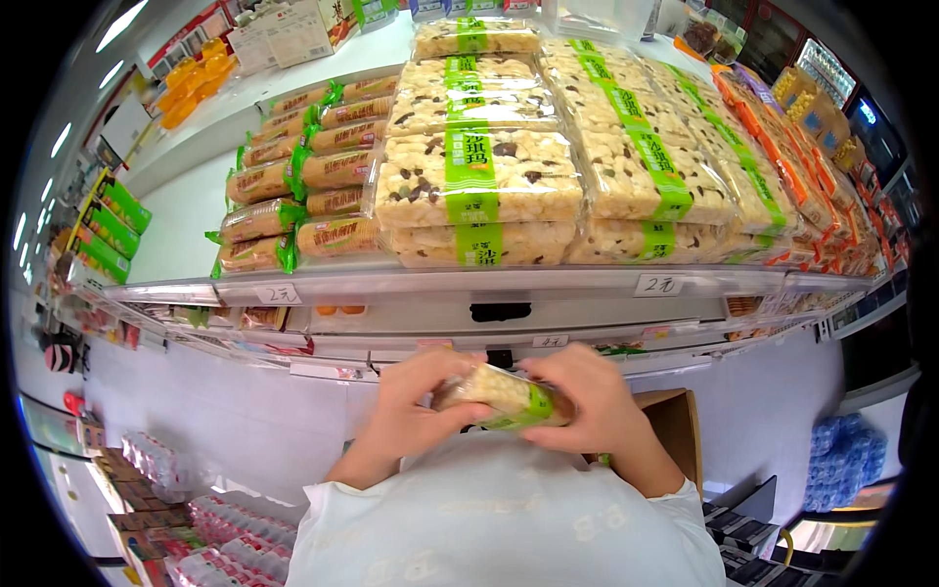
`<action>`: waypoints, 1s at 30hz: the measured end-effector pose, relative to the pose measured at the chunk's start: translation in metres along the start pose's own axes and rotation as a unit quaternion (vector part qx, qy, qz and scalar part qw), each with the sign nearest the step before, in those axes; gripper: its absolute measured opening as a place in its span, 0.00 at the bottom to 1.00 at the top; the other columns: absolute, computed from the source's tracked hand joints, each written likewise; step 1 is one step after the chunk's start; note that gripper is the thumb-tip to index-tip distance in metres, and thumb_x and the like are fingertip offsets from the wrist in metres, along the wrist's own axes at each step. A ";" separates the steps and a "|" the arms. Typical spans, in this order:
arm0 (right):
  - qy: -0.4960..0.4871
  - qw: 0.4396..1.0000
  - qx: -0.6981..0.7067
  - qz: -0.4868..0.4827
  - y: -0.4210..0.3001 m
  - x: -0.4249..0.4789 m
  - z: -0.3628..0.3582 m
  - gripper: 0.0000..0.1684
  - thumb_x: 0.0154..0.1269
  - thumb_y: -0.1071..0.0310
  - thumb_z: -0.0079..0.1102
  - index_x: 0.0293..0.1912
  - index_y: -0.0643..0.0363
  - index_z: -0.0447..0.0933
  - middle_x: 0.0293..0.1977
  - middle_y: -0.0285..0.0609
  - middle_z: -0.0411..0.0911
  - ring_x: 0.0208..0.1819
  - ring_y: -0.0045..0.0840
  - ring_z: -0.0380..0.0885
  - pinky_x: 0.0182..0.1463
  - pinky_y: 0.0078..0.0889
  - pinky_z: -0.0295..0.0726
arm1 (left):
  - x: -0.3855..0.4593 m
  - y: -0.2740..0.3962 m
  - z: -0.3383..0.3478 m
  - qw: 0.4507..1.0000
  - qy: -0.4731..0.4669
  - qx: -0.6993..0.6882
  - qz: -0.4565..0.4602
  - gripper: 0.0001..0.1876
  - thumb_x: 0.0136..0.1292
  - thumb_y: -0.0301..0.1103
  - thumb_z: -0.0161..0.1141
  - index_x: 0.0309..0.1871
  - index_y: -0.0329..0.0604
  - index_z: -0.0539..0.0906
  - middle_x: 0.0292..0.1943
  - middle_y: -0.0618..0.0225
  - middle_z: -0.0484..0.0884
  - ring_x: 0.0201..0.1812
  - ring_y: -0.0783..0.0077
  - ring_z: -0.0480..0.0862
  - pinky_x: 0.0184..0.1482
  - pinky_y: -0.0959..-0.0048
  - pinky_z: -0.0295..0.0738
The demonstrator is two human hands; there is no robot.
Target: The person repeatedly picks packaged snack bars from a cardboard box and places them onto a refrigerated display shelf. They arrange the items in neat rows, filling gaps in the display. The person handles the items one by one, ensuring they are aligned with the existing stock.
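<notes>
Close to my chest I hold one wrapped sachima bar (499, 396), pale and puffed, with a green label band. My left hand (418, 407) grips its left end and my right hand (587, 400) its right end; the bar is a little blurred and tilted. Beyond my hands, stacked wrapped sachima bars (411, 172) with the same green bands fill the middle of the display shelf (183, 220). A second stack of sachima bars (704, 192) lies to its right. Left of them sit rows of packaged round biscuits (341, 169) in clear wrappers with green ends.
Orange-wrapped packs (777, 147) lie at the shelf's right. Handwritten price tags (279, 294) line its front edge, above lower shelves (411, 315). An open cardboard box (678, 425) stands by my right arm. Bottle packs (235, 543) lie at lower left, blue bottle packs (843, 462) at right.
</notes>
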State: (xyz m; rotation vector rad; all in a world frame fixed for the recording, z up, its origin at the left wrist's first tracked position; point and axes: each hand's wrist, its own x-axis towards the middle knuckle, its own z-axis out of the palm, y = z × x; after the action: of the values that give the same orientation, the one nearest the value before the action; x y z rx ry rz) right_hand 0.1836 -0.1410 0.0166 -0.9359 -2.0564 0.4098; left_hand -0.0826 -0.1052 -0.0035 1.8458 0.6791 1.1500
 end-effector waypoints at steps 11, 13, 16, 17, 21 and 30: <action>0.255 0.862 0.400 0.177 -0.012 -0.009 0.055 0.25 0.63 0.65 0.77 0.56 0.68 0.84 0.54 0.46 0.89 0.56 0.27 0.88 0.60 0.31 0.85 | 0.006 0.008 0.021 0.945 0.004 0.294 0.143 0.51 0.49 0.41 0.87 0.77 0.45 0.72 0.71 0.42 0.73 0.62 0.46 0.81 0.56 0.55 0.79; 0.129 0.957 0.242 0.097 0.002 -0.026 0.045 0.28 0.58 0.68 0.78 0.57 0.65 0.83 0.55 0.47 0.88 0.57 0.32 0.88 0.62 0.34 0.84 | 0.005 0.011 0.011 0.925 0.011 0.339 0.173 0.49 0.48 0.40 0.87 0.75 0.46 0.75 0.70 0.40 0.74 0.59 0.48 0.82 0.54 0.57 0.79; 0.028 0.998 0.060 0.025 0.015 -0.041 0.034 0.27 0.55 0.71 0.76 0.56 0.63 0.84 0.52 0.48 0.88 0.53 0.36 0.89 0.59 0.35 0.85 | 0.014 0.043 -0.023 0.907 -0.040 0.352 0.227 0.54 0.47 0.42 0.90 0.78 0.46 0.70 0.68 0.42 0.75 0.66 0.46 0.77 0.56 0.54 0.83; 0.046 0.993 0.103 0.041 0.014 -0.041 0.032 0.24 0.57 0.73 0.74 0.55 0.63 0.85 0.51 0.48 0.88 0.51 0.37 0.89 0.57 0.35 0.86 | 0.019 0.049 -0.034 0.899 0.003 0.350 0.264 0.54 0.47 0.43 0.90 0.77 0.44 0.71 0.67 0.44 0.76 0.65 0.46 0.78 0.57 0.55 0.82; 0.138 0.953 0.243 0.118 0.020 -0.048 0.036 0.14 0.66 0.78 0.63 0.51 0.67 0.84 0.46 0.49 0.89 0.46 0.32 0.89 0.53 0.34 0.86 | 0.084 0.092 -0.088 0.844 0.099 0.420 0.319 0.47 0.51 0.37 0.82 0.76 0.41 0.73 0.66 0.52 0.77 0.67 0.53 0.78 0.66 0.58 0.76; 0.130 0.953 0.171 0.213 0.028 -0.072 0.050 0.08 0.69 0.78 0.62 0.46 0.68 0.85 0.42 0.47 0.89 0.44 0.29 0.88 0.51 0.31 0.86 | 0.296 0.062 -0.153 0.931 -0.116 0.319 0.131 0.37 0.58 0.39 0.76 0.73 0.47 0.78 0.61 0.63 0.80 0.66 0.65 0.78 0.71 0.65 0.70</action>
State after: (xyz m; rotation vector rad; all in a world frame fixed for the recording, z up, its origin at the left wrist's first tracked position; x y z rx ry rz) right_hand 0.1850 -0.1733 -0.0697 -1.1469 -1.4788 0.7983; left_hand -0.0913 0.1508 0.2177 2.6430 0.7372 0.9029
